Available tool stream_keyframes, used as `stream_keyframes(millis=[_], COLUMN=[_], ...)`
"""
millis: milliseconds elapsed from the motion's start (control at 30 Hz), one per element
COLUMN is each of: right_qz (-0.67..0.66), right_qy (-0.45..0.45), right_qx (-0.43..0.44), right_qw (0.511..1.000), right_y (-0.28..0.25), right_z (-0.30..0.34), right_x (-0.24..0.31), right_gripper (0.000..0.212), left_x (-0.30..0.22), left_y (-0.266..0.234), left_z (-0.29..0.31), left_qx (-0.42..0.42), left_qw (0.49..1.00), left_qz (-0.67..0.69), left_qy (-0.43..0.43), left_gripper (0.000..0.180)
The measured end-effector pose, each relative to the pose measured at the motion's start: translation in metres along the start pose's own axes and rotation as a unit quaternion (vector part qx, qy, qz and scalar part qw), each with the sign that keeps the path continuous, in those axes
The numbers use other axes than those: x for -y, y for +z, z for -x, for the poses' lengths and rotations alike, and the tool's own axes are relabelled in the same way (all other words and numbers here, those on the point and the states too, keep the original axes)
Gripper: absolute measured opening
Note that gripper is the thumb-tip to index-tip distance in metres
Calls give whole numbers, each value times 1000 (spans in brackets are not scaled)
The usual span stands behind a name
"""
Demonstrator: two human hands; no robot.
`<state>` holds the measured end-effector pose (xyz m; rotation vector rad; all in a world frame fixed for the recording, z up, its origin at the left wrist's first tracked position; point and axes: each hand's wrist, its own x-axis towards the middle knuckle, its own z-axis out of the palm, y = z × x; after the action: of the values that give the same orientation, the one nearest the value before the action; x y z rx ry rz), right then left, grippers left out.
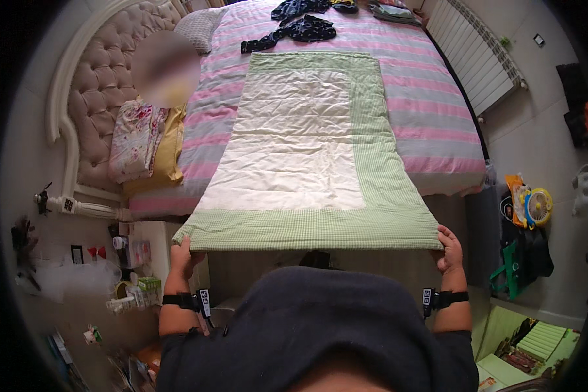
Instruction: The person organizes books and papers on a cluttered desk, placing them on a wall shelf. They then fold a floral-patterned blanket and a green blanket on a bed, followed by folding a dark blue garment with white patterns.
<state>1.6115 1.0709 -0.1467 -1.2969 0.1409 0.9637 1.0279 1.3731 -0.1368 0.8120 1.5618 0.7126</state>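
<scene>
A cream quilt (pixel 294 144) with a green checked border is stretched between my hands. Its far part lies flat on the bed (pixel 424 108), which has a pink and grey striped cover. The near edge hangs in the air past the bed's side, pulled fairly straight. My left hand (pixel 184 256) is closed on the near left corner, and my right hand (pixel 449 249) grips the near right corner. Soft creases run across the cream middle.
Dark clothes (pixel 307 29) lie beyond the quilt. Folded floral bedding (pixel 137 140) and yellow fabric (pixel 170 147) sit by the tufted headboard (pixel 101 85). A bedside cabinet (pixel 155 245) stands left; a radiator (pixel 473 55) and bags (pixel 536 251) are right.
</scene>
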Motion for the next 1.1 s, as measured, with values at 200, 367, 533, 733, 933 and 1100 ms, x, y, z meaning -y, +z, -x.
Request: stream_keyframes(millis=[200,367,533,733,933,1100], right_qz=[228,322,-25,-41,289,313], right_qy=[39,61,98,-192,-21,221], right_qx=[-84,-48,-197,79,-73,-244], right_qw=[969,944,975,977,954,891], right_y=[49,91,199,358,360,291], right_z=[-85,-181,-320,-429,-464,-432], right_x=[21,60,155,234,111,-14], right_gripper=[27,19,6,57,76,64], left_x=[-43,-113,-238,-400,-291,-103], left_y=[38,92,185,321,351,275], left_z=[-73,-181,-327,-441,-515,-509], left_qx=[52,47,19,223,147,-83], left_qw=[995,996,994,942,945,884], left_qz=[-68,-49,84,214,-118,-459], left_qy=[-52,-52,-73,131,266,22], left_gripper=[40,33,11,50,77,84])
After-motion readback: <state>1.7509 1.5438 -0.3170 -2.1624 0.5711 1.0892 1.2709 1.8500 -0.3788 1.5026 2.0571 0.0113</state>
